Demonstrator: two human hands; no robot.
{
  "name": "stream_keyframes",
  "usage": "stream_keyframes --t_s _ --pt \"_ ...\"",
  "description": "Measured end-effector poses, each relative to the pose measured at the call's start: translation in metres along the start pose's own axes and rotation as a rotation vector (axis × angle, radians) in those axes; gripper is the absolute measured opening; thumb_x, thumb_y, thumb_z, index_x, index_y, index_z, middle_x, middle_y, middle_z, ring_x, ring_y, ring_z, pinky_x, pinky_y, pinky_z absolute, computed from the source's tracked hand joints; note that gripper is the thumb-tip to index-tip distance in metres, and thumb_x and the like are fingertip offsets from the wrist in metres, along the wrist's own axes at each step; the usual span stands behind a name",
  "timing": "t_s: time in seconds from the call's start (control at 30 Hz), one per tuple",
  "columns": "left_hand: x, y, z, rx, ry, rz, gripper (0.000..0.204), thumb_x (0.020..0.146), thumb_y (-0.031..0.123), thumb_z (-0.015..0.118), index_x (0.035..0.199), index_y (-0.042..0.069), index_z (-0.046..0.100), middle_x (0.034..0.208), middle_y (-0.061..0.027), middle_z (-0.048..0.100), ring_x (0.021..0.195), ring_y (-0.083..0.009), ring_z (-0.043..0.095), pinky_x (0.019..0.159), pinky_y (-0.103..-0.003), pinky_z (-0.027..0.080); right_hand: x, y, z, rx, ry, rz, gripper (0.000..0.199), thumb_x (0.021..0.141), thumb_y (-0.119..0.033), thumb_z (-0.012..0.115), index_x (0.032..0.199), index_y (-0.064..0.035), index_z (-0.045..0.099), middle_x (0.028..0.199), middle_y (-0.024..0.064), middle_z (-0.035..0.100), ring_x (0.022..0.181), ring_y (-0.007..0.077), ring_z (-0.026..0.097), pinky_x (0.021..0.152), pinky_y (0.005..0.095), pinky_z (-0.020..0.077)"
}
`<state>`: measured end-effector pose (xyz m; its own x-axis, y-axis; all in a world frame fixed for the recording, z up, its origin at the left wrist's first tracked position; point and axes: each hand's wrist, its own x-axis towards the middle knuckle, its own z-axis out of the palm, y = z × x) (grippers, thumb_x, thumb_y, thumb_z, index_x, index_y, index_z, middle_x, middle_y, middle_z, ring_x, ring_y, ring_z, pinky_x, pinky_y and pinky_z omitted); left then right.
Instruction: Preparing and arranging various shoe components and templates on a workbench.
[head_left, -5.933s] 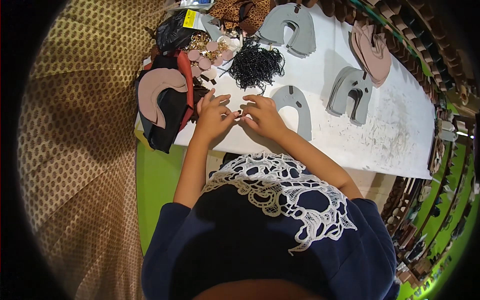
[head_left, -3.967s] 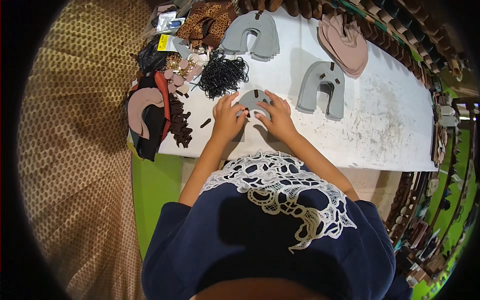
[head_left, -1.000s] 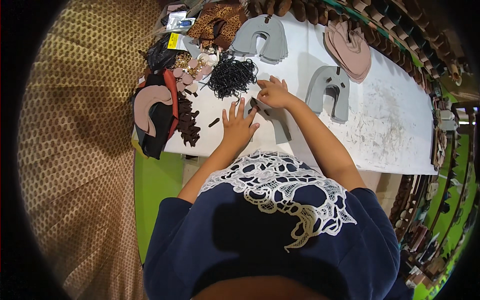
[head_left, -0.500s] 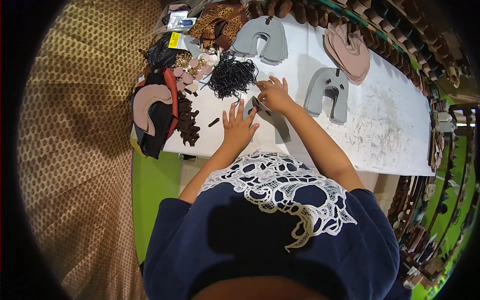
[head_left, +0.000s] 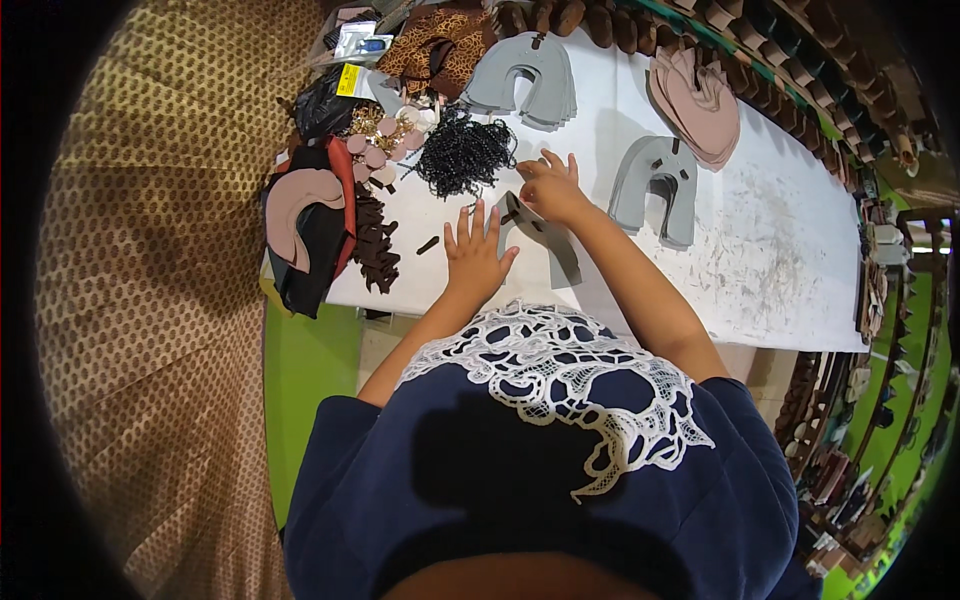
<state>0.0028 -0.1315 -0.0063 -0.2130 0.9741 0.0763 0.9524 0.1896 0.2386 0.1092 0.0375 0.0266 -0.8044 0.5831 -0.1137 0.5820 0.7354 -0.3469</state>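
My left hand [head_left: 477, 258] lies flat with its fingers spread, over the left leg of a grey arch-shaped piece [head_left: 553, 247] on the table. Small dark tabs sit near the top of that piece. My right hand [head_left: 551, 190] is at the piece's upper right edge, fingers apart, with nothing visible in it; its forearm crosses beside the right leg. Just beyond my fingertips is a tangled heap of black beaded strands [head_left: 463, 157]. One loose dark brown strip [head_left: 428, 245] lies left of my left hand.
Stacks of grey arch pieces lie at the back [head_left: 552, 75] and right [head_left: 626, 190]. Pink cut pieces [head_left: 708, 115] are at the far right. A pile of brown strips [head_left: 375, 245] and a red-and-black bundle [head_left: 320, 235] sit left. Shoes [head_left: 625, 30] line the far edge.
My right hand has lifted slightly up and away from the top of the grey arch piece, uncovering more of it. My left hand has barely moved.
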Motion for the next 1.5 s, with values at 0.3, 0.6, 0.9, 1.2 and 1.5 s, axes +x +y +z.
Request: stream_keyframes --t_s 0.3,0.6,0.9,1.2,1.5 --pt "-0.001 0.001 0.000 0.008 0.000 -0.007 0.068 0.086 0.046 0.049 0.142 0.013 0.029 0.148 -0.0159 0.018 0.134 -0.0361 0.017 0.105 -0.058 0.008 0.000 0.002 -0.005 -0.010 -0.022 0.033 0.008 0.073 -0.023 0.066 0.075 -0.0187 0.072 0.131 -0.0024 0.048 0.133 0.0327 0.025 0.104 0.0663 0.0081" --pt "-0.002 0.003 -0.007 -0.049 0.036 0.047 0.047 0.087 0.040 0.050 0.132 0.025 0.044 0.147 -0.0159 0.020 0.134 -0.0348 0.017 0.105 -0.057 0.009 0.004 0.016 0.001 0.252 -0.054 0.105 0.036 0.085 -0.045 0.051 0.100 -0.0174 0.070 0.135 0.0016 0.046 0.136 0.0346 0.018 0.104 0.0638 0.0020" --pt "-0.001 0.002 -0.010 -0.034 0.029 0.047 0.047 0.086 0.039 0.051 0.131 0.026 0.045 0.146 -0.0160 0.023 0.133 -0.0356 0.019 0.104 -0.059 0.010 0.005 0.004 0.000 0.155 -0.198 0.141 0.069 0.069 -0.059 0.062 0.118 -0.0104 0.061 0.145 0.0079 0.033 0.139 0.0368 0.001 0.101 0.0661 -0.0070" --pt "-0.001 0.002 -0.009 -0.041 0.037 0.054 0.048 0.086 0.039 0.051 0.132 0.027 0.044 0.144 -0.0164 0.026 0.133 -0.0353 0.021 0.104 -0.059 0.010 0.000 0.007 0.000 0.061 -0.071 0.189 0.040 0.066 -0.043 0.071 0.093 -0.0124 0.070 0.143 0.0104 0.034 0.138 0.0400 0.007 0.098 0.0729 0.0017" --pt "-0.001 0.002 -0.009 -0.097 0.039 0.019 0.054 0.085 0.038 0.053 0.133 0.017 0.042 0.143 -0.0164 0.027 0.131 -0.0339 0.023 0.105 -0.056 0.011 -0.041 0.010 0.014 0.105 0.355 0.148 0.024 0.077 -0.024 0.066 0.100 -0.0175 0.064 0.129 0.0069 0.047 0.133 0.0339 0.027 0.103 0.0621 0.0160"
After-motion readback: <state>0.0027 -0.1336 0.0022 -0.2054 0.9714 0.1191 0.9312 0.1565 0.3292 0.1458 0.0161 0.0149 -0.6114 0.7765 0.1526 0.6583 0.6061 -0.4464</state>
